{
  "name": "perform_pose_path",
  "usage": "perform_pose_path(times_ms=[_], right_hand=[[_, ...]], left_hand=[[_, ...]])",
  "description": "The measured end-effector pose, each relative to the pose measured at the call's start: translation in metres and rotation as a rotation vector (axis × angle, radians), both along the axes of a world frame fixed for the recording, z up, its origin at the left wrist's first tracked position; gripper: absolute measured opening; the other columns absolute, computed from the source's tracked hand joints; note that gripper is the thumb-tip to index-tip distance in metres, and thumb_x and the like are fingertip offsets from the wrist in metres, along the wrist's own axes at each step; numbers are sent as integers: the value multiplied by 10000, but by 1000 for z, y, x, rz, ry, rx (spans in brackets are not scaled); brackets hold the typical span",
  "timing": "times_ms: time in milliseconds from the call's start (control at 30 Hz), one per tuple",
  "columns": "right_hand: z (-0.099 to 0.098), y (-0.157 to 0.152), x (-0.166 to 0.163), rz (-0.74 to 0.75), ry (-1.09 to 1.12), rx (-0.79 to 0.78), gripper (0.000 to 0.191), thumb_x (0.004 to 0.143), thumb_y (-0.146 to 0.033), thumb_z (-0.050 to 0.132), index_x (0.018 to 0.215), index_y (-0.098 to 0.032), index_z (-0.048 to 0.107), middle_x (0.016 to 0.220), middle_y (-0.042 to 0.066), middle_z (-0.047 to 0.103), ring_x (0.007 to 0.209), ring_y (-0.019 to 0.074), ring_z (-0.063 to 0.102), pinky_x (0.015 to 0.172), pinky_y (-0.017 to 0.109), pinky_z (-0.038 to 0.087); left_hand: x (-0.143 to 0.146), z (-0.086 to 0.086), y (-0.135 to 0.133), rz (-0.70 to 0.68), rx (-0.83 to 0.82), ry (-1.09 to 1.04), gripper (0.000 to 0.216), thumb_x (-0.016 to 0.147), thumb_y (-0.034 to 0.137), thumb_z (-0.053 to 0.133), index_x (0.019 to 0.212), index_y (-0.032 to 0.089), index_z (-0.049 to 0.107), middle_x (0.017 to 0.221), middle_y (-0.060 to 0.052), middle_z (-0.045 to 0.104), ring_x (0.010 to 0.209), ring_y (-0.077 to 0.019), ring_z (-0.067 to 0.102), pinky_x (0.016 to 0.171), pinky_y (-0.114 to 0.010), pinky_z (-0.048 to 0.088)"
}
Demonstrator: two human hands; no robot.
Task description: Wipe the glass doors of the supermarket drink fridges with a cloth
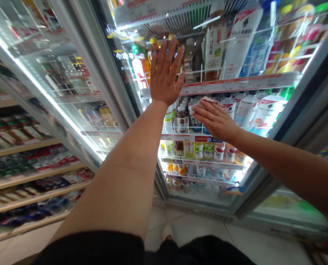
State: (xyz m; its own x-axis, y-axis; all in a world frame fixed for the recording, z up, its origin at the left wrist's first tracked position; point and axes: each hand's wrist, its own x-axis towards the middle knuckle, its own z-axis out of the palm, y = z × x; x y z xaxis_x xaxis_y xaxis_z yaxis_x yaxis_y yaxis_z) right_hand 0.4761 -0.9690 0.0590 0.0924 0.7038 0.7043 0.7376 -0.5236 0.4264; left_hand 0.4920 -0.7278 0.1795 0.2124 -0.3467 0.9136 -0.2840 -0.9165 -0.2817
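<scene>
My left hand [165,73] lies flat against the glass door [235,48] of a drinks fridge, fingers stretched and spread, holding nothing. My right hand [215,119] presses a pale cloth [208,100] flat on the same glass, a little lower and to the right, with the fingers laid over it. Behind the glass stand bottles [138,64] on white wire shelves and small cups [198,149] lower down.
A second glass door [70,84] hangs to the left, with its frame [103,70] between the two. Wooden shelves [28,145] with packaged goods run along the far left. Pale floor tiles [235,235] lie below, with my shoe tip [167,232] showing.
</scene>
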Motion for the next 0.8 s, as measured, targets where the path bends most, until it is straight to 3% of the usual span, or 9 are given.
perform_pose_path(times_ms=[167, 367, 567, 800], right_hand=[[5, -4, 1, 52, 18, -6, 630, 975, -143, 487, 1553, -340, 335, 1587, -29, 378, 1540, 203, 213, 1275, 491, 295], [31, -7, -3, -9, 8, -22, 508, 1017, -192, 411, 1496, -362, 421, 1570, -60, 406, 1519, 217, 282, 1267, 525, 312], [103, -5, -2, -87, -1, 169, 427, 1039, -293, 359, 1441, -310, 500, 1574, -24, 410, 1538, 266, 227, 1268, 578, 238], [192, 17, 3, -158, -132, 241, 407, 985, -188, 437, 1358, -179, 600, 1542, 57, 454, 1527, 320, 224, 1274, 525, 215]], left_hand=[[-4, 1, -2, -72, -46, 48, 600, 968, 414, 324, 1565, 437, 271, 1582, 264, 72, 1488, -49, -129, 1301, -304, -40], [-3, 1, -1, -73, -22, 40, 604, 984, 422, 306, 1580, 326, 300, 1620, 152, 62, 1510, -95, -63, 1300, -324, -44], [-2, 4, -2, -225, -98, 132, 685, 881, 423, 397, 1550, 498, 269, 1549, 277, 75, 1489, -59, -112, 1288, -310, -93], [-4, 5, -2, -231, -116, 193, 686, 869, 418, 384, 1548, 468, 298, 1582, 248, 87, 1498, -70, -106, 1296, -349, -62]])
